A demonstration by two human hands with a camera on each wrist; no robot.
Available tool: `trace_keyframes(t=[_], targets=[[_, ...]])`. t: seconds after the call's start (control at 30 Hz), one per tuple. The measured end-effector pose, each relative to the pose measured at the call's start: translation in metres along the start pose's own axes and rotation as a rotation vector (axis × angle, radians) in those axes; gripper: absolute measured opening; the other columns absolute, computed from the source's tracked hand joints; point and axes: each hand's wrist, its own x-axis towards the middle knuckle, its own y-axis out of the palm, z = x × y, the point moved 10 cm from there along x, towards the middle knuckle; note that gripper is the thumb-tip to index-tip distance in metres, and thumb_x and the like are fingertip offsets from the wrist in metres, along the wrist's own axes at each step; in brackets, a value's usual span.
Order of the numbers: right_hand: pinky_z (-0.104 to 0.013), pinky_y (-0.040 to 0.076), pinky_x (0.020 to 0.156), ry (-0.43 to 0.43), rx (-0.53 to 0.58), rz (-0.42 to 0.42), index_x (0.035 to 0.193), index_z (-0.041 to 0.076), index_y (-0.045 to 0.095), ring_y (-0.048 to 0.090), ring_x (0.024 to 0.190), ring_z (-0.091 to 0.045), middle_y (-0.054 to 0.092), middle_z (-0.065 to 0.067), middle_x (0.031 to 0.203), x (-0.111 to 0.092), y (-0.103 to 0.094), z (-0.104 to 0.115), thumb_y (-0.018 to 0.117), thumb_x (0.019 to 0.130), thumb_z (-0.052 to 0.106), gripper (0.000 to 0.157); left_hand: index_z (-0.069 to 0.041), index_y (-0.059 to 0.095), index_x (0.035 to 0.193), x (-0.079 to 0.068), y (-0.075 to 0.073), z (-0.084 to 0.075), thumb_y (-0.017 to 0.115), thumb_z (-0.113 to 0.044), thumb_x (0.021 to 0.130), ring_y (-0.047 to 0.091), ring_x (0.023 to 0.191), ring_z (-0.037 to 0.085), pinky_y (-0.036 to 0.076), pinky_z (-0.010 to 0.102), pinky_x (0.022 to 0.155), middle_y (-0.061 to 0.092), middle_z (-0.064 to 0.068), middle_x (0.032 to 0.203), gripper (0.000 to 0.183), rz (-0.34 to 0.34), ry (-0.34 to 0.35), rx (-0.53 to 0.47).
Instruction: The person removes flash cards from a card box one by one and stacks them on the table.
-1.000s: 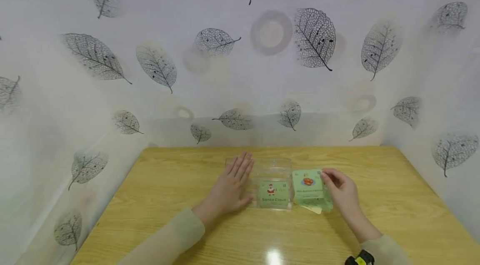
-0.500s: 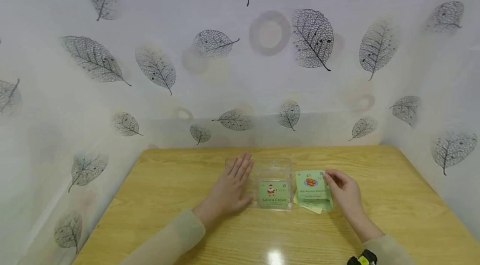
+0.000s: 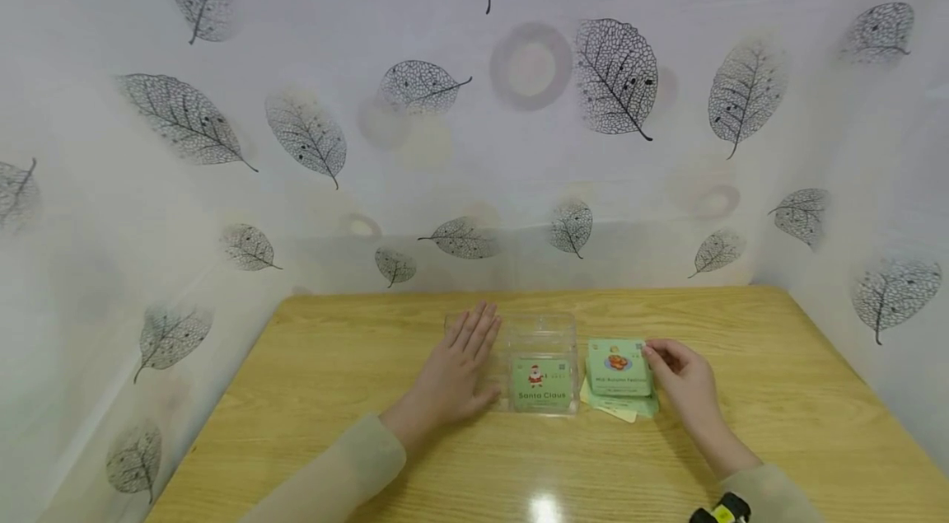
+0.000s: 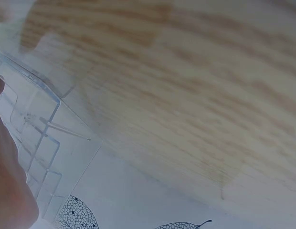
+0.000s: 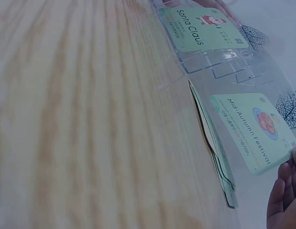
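A clear plastic box stands mid-table with a green "Santa Claus" card inside at its front. My left hand lies flat on the table, fingers straight against the box's left side; the left wrist view shows the box wall beside that hand. Right of the box lies a small pile of green cards. My right hand pinches the right edge of the top "Mid-Autumn Festival" card, held just above the pile. The right wrist view shows this card, the pile and my fingertips.
The wooden table is enclosed at the back and both sides by white sheeting printed with grey leaves. A black and yellow band sits on my right wrist.
The Mid-Autumn Festival card, tilted up a second ago, has come down nearly flat over the pile with my right hand. My left hand and the box stayed still.
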Motion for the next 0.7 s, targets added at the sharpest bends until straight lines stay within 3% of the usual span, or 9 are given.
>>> trace_keyframes(t=[0.13, 0.37, 0.7], targets=[[-0.014, 0.052, 0.061, 0.017, -0.007, 0.003, 0.117, -0.010, 0.075, 0.056, 0.074, 0.007, 0.074, 0.009, 0.093, 0.000, 0.000, -0.003, 0.069, 0.103, 0.009, 0.024, -0.002, 0.013, 0.170, 0.000, 0.001, 0.000, 0.038, -0.074, 0.102, 0.005, 0.168, 0.035, 0.013, 0.043, 0.138, 0.003, 0.019, 0.180, 0.102, -0.006, -0.002, 0.016], [-0.015, 0.051, 0.060, 0.045, -0.056, 0.033, 0.117, -0.012, 0.074, 0.055, 0.073, 0.007, 0.078, -0.020, 0.103, 0.000, 0.002, -0.007, 0.068, 0.104, 0.010, 0.026, -0.001, 0.015, 0.169, -0.002, -0.002, 0.000, 0.039, -0.073, 0.102, 0.008, 0.168, 0.035, 0.014, 0.044, 0.138, 0.008, 0.019, 0.179, 0.102, -0.043, 0.002, -0.004], [-0.016, 0.052, 0.063, 0.084, -0.122, 0.073, 0.115, -0.012, 0.074, 0.055, 0.073, 0.007, 0.078, -0.017, 0.098, 0.001, 0.006, -0.013, 0.069, 0.102, 0.008, 0.024, -0.001, 0.016, 0.169, 0.000, -0.002, 0.000, 0.041, -0.074, 0.102, 0.009, 0.168, 0.034, 0.014, 0.043, 0.138, 0.011, 0.019, 0.179, 0.102, -0.015, -0.002, 0.010]])
